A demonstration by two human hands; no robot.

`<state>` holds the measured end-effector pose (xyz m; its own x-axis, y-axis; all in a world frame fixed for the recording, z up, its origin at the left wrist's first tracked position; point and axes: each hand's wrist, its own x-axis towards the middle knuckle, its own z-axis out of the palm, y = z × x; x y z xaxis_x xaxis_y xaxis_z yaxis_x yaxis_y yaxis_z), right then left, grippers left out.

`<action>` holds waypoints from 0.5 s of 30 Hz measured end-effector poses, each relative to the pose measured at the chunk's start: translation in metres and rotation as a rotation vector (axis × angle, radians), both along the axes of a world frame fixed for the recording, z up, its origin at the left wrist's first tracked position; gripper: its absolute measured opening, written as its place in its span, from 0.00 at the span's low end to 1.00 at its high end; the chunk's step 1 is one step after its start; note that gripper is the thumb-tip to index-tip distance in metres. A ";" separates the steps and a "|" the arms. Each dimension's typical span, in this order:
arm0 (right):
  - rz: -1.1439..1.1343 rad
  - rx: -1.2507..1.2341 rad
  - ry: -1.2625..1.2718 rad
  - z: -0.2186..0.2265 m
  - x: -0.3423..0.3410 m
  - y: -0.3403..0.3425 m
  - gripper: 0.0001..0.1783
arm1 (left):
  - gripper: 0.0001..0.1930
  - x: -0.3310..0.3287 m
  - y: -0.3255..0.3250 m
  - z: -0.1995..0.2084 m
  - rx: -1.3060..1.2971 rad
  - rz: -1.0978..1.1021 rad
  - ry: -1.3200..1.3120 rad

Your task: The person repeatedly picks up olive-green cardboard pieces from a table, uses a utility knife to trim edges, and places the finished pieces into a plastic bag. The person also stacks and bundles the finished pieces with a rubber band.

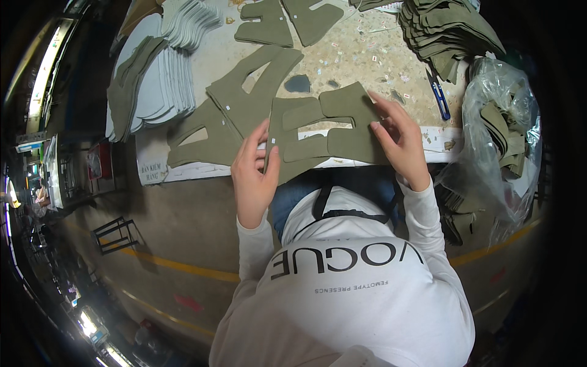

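Observation:
Two olive-green cut fabric panels (351, 144) with a slotted opening lie in front of me, partly overlapping and reaching past the table's near edge. At the left margin, my left hand (254, 174) pinches the panel, its thumb on the top face beside a small white sticker (273, 141). My right hand (400, 140) holds the opposite margin with thumb and fingers curved around it; how firmly is hard to see. Touching on the left is another pair of olive panels (244, 113) with cutouts, laid flat. Further olive panels (266, 30) rest at the far side.
Stacked pale grey panels (165, 92) stand at the left, with olive pieces (131, 85) on them. On the right are an olive stack (440, 30), blue-handled thread snips (439, 95) and a clear plastic bag (498, 140) of olive pieces. Paper bits and scraps litter the table (348, 61).

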<state>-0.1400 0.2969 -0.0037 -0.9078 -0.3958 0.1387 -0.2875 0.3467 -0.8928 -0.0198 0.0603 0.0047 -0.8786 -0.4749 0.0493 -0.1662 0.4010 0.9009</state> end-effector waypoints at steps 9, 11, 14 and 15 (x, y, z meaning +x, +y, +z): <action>-0.098 -0.061 0.160 0.090 -0.024 0.050 0.23 | 0.18 -0.006 0.006 0.026 -0.152 -0.097 -0.037; -0.167 0.047 0.296 0.101 -0.021 0.047 0.23 | 0.18 -0.008 0.013 0.033 -0.149 -0.092 -0.025; -0.122 0.038 0.271 0.082 -0.014 0.012 0.23 | 0.18 -0.016 0.027 0.038 -0.191 -0.123 0.031; -0.053 0.104 0.360 0.070 -0.011 -0.004 0.23 | 0.19 -0.019 0.031 0.039 -0.222 -0.148 0.022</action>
<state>-0.1508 0.2932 0.0662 -0.8278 -0.3784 0.4143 -0.5559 0.4534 -0.6967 -0.0393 0.0911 0.0436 -0.9354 -0.3165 0.1574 -0.0725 0.6075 0.7910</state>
